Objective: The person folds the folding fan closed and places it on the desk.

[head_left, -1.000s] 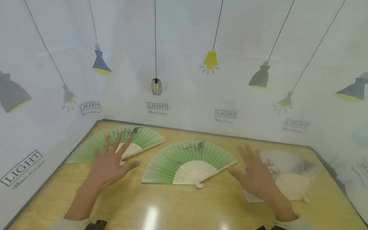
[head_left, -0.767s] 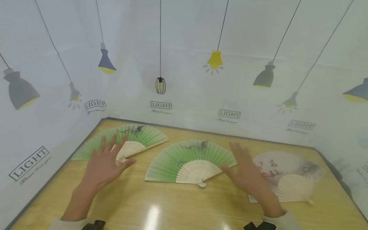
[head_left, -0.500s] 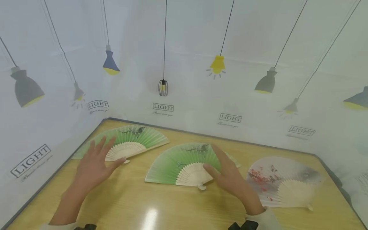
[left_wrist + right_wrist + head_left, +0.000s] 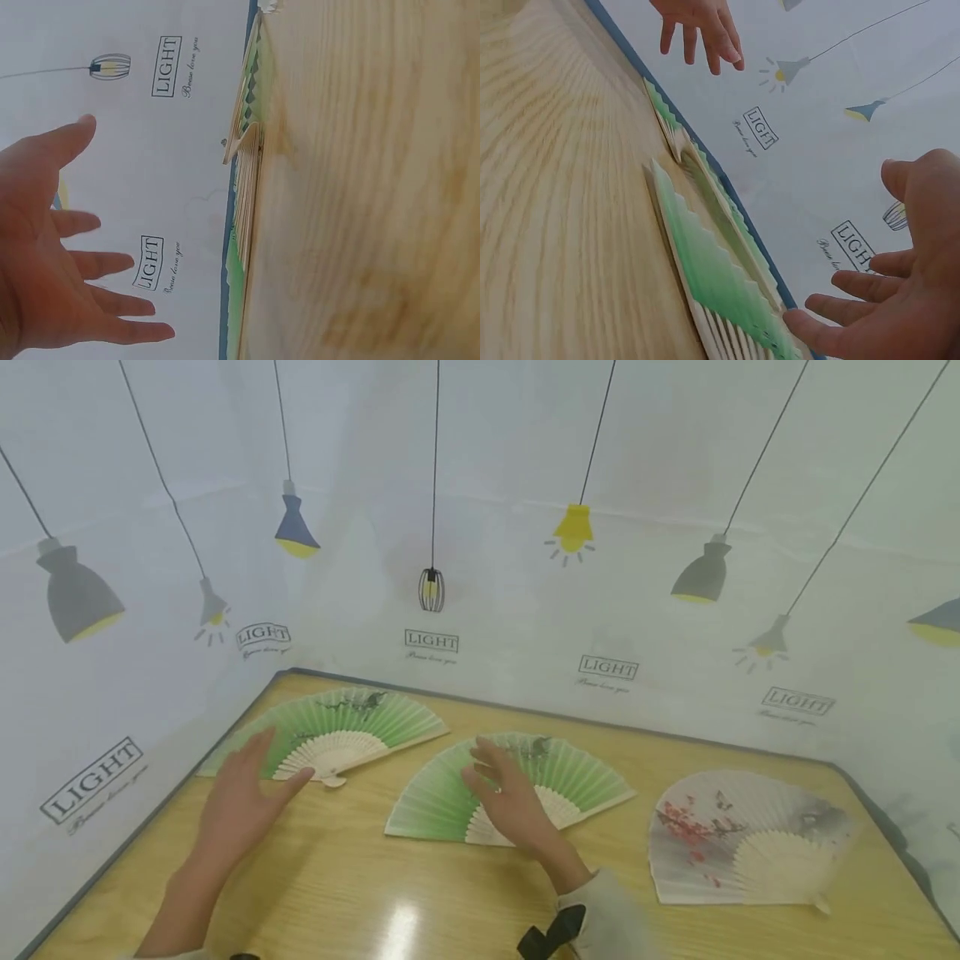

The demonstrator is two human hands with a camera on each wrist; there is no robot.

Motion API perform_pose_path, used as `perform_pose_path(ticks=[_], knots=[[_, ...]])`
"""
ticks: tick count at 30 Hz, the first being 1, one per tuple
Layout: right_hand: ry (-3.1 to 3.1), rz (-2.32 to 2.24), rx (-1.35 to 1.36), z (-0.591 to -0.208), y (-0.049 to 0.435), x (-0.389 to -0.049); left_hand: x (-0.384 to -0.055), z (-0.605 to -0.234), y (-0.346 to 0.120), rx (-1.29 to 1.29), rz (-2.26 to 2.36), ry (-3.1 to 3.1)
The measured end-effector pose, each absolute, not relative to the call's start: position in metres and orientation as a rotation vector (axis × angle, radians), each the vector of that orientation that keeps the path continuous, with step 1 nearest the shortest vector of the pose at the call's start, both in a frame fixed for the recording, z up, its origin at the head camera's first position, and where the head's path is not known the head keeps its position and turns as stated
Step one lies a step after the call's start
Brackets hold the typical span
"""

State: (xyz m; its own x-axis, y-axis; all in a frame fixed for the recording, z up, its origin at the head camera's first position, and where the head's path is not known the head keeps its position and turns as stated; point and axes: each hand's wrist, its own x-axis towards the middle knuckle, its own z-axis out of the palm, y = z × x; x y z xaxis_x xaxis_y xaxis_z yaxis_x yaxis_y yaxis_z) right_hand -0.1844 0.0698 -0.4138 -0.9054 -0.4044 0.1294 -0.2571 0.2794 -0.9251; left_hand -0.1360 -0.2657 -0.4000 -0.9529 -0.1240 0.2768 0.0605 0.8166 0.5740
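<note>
Three spread folding fans lie on the wooden table. The left green fan [image 4: 390, 718] has a pale ribbed base, and my left hand [image 4: 238, 797] hovers at its left part with fingers extended and thumb out. In the middle lies a second green fan [image 4: 577, 772]; my right hand [image 4: 510, 793] is raised over it, covering some of its ribs and leaf. The fingers of both hands hold nothing. To the right sits a white-grey fan [image 4: 705, 827] with red blossoms, away from both hands. The left wrist view shows my left hand [image 4: 67, 262] above the table, fingers spread.
A wooden table [image 4: 345, 893] with a dark edge stands against white walls printed with hanging lamps and LIGHT signs [image 4: 431, 642]. A bright reflection shows on the near tabletop. Dark straps sit at the sleeves [image 4: 607, 918].
My right hand has moved left, from over the white-grey fan to over the middle green fan. My left hand has shifted slightly left and nearer. The fans lie as before; the head view has turned slightly.
</note>
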Motion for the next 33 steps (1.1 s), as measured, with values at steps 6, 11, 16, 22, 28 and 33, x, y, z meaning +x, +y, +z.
perform_pose_path(ticks=[6,11,16,22,28,33], knots=[[2.021,-1.949,-0.57,-0.423,0.031,-0.188,-0.131,-0.401,-0.271,0.315,-1.161,-2.644],[1.866,-2.097,-0.423,-0.427,0.007,-0.192,-0.128,-0.402,-0.272,0.443,-1.291,-2.57],[1.638,-2.215,-0.302,-0.428,-0.011,-0.197,-0.125,-0.405,-0.272,0.519,-1.387,-2.517],[1.283,-2.305,-0.166,-0.427,-0.029,-0.202,-0.122,-0.404,-0.269,0.61,-1.552,-2.404],[1.279,-2.338,-0.066,-0.431,-0.046,-0.209,-0.121,-0.403,-0.265,0.659,-1.708,-2.273],[1.172,-2.387,0.035,-0.432,-0.055,-0.214,-0.124,-0.401,-0.261,0.699,-1.887,-2.077]])
